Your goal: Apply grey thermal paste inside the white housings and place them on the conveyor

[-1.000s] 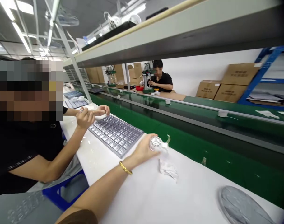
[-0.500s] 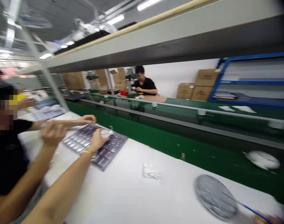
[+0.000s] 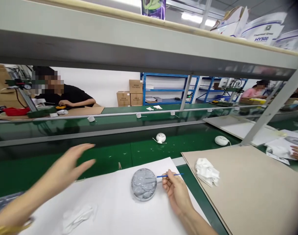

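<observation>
My left hand (image 3: 71,163) hovers over the green surface with thumb and fingers apart, holding nothing. Between the thumb and fingers of my right hand (image 3: 175,189) is a thin blue-handled brush (image 3: 163,176). Its pale front end lies over a round dish of grey paste (image 3: 144,189), and I cannot make out its very tip. The dish rests on a white sheet (image 3: 112,202), just left of my right hand. A crumpled white tissue (image 3: 79,217) lies nearer me on that sheet. Beyond the dish, a white round part (image 3: 161,137) with a short wire sits on the green conveyor (image 3: 129,150).
To the right is a brown board (image 3: 246,182) bearing another crumpled tissue (image 3: 207,171). A second white round part (image 3: 222,140) stands past it. An overhead shelf (image 3: 114,42) crosses the view, with a slanted post (image 3: 271,104) at right. Co-workers sit across the line.
My view has swung right. My left hand, which was at the grey tray with a white part, has left it and is now open. The brush stays in my right hand.
</observation>
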Available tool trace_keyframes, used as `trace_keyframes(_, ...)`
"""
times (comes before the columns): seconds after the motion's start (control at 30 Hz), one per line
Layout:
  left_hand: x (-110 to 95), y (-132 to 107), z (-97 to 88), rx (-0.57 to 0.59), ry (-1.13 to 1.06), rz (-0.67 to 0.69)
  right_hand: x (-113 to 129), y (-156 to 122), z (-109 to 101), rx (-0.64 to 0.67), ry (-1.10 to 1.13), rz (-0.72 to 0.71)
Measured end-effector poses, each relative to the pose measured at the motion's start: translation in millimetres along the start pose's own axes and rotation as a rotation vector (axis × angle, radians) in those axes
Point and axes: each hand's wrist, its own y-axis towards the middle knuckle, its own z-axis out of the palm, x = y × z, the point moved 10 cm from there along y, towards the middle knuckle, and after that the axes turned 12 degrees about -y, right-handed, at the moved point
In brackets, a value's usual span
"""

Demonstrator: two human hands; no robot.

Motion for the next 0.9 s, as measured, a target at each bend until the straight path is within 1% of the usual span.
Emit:
trace_keyframes(0.03,-25.8,14.1,33.6,0.097,0.0,0.045,0.4,-0.4,-0.7,-0.002,0.011,0.002)
trace_keyframes(0.1,-84.7,38.5,104.9,0.301,-0.016,0.209,1.6,0.0,-1.3,-0.004,0.021,0.001)
trace_keyframes(0.13,-108.7,50.4,136.4,0.369,-0.025,0.26,2.3,0.7,-1.3,-0.005,0.025,-0.003)
trace_keyframes(0.2,-143.4,75.5,188.2,0.438,-0.03,0.321,3.3,2.4,-2.0,-0.016,0.04,-0.014)
trace_keyframes(0.23,-154.9,87.9,209.3,0.454,-0.028,0.339,2.9,3.5,-2.6,-0.023,0.048,-0.015)
trace_keyframes(0.3,-167.9,111.1,243.4,0.472,-0.016,0.356,0.8,6.0,-3.7,-0.035,0.06,-0.015)
trace_keyframes(0.33,-170.3,121.7,256.9,0.475,-0.008,0.353,-0.6,7.6,-3.9,-0.037,0.059,-0.016)
trace_keyframes(0.4,-168.4,140.5,278.2,0.473,0.01,0.327,-2.7,11.6,-3.8,-0.037,0.056,-0.026)
trace_keyframes(0.47,-159.4,155.5,293.6,0.472,0.024,0.276,-3.2,15.6,-3.5,-0.039,0.051,-0.047)
trace_keyframes(0.53,-145.1,165.7,303.2,0.474,0.03,0.214,-2.9,17.8,-2.8,-0.043,0.039,-0.056)
trace_keyframes(0.63,-119.3,172.9,305.0,0.465,0.01,0.124,0.3,15.3,-2.7,-0.061,0.029,-0.061)
trace_keyframes(0.7,-100.6,174.4,298.7,0.446,-0.02,0.063,3.9,11.9,-2.5,-0.07,0.025,-0.063)
trace_keyframes(0.77,-82.2,174.2,288.3,0.419,-0.065,-0.004,6.9,9.3,-1.6,-0.073,0.014,-0.062)
trace_keyframes(0.83,-65.7,172.5,274.2,0.383,-0.137,-0.07,8.5,8.1,-0.5,-0.071,0.005,-0.057)
trace_keyframes(0.9,-51.2,168.8,255.6,0.332,-0.24,-0.135,9.3,7.7,-0.6,-0.075,0.006,-0.054)
